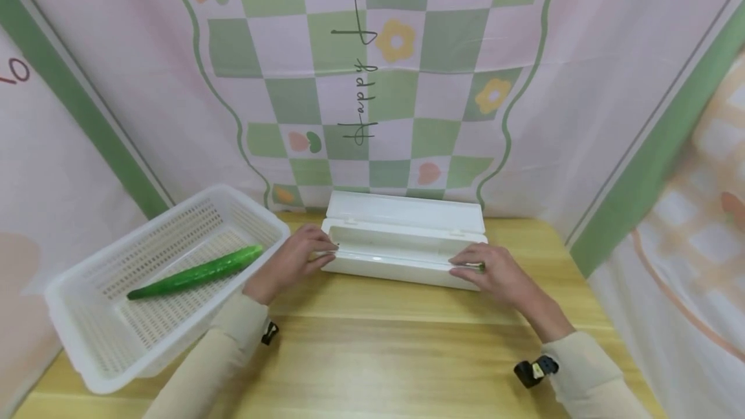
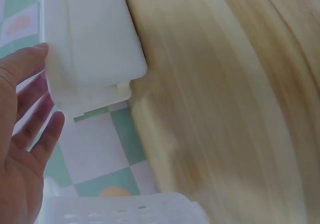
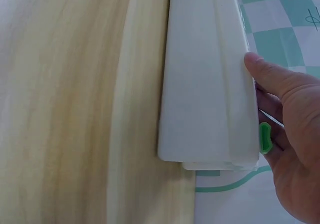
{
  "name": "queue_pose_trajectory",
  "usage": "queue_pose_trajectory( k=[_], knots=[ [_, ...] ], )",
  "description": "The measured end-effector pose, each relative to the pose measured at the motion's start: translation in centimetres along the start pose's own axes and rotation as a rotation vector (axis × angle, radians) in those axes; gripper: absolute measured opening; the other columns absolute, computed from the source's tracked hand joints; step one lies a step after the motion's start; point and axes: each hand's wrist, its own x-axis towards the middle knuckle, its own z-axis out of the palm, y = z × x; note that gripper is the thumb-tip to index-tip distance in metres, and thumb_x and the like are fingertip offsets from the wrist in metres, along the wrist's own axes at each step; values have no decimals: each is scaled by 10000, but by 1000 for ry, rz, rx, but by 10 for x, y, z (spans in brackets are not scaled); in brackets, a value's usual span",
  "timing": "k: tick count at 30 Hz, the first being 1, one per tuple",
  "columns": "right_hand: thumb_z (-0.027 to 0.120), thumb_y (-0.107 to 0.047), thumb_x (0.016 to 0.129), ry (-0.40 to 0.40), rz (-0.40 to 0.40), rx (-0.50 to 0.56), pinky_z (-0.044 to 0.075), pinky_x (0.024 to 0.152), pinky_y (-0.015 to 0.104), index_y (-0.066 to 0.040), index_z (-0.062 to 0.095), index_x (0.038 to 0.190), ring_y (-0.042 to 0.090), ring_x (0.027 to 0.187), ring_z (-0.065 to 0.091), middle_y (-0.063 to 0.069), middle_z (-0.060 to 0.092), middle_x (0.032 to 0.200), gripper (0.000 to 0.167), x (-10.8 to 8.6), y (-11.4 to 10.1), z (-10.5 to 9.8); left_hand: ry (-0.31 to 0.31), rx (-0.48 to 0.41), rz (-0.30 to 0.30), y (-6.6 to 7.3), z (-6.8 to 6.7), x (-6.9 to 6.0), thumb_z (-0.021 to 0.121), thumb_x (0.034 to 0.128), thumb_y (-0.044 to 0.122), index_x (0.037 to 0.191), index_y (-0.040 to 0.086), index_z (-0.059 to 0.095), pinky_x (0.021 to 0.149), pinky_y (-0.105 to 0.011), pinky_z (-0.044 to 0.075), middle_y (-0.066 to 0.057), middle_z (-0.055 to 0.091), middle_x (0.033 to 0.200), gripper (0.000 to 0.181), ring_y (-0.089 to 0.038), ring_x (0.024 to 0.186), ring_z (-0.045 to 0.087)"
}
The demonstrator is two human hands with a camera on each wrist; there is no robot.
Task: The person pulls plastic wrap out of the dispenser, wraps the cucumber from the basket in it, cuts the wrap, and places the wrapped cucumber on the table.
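Observation:
A long white plastic box (image 1: 396,270) stands at the back of the table, its hinged lid (image 1: 407,209) raised. Along its front rim lies a thin clear strip (image 1: 378,258). My left hand (image 1: 299,252) pinches the strip's left end, thumb in front and fingers behind. At the other end my right hand (image 1: 495,268) pinches it the same way. A small green end piece (image 3: 265,138) shows beside the right fingers. In the left wrist view, the left thumb touches the box's upper edge and the other fingers are partly hidden behind it.
A white slotted plastic basket (image 1: 64,315) stands left of the box, close to my left forearm. Inside it lies a green cucumber (image 1: 198,275). The wooden table (image 1: 372,354) extends in front of the box, and a patterned cloth (image 1: 396,102) hangs right behind it.

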Motion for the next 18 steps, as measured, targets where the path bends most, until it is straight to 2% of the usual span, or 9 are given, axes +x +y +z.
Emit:
queue_pose_trajectory(
  k=[5,9,13,18],
  knots=[
    [808,-135,925,-29,56,72,643,755,334,-129,840,1030,189,912,758,15,814,1006,110,6,4,-3,32,-7,-20,0,3,0,744,989,177,1083,91,827,1007,-433,577,-44,780,1059,152,-254,1102,661],
    [788,-151,949,-65,104,67,599,729,259,-163,841,1000,129,901,740,-14,813,989,75,10,5,-5,86,-2,-6,-1,7,1,769,961,138,1027,81,835,973,-431,578,-37,784,989,109,-251,1045,675],
    [771,-138,962,-79,117,35,615,763,276,-161,820,976,104,876,730,-44,800,944,56,11,4,-3,112,33,8,-1,11,4,769,960,128,995,75,827,946,-422,585,-38,789,947,86,-250,1001,687],
    [703,-149,1020,-86,146,5,619,787,290,-152,791,991,102,889,711,-51,775,940,93,11,2,-1,118,61,-13,1,12,9,733,991,136,985,84,807,926,-407,597,-35,789,946,91,-245,983,692]
  ],
)
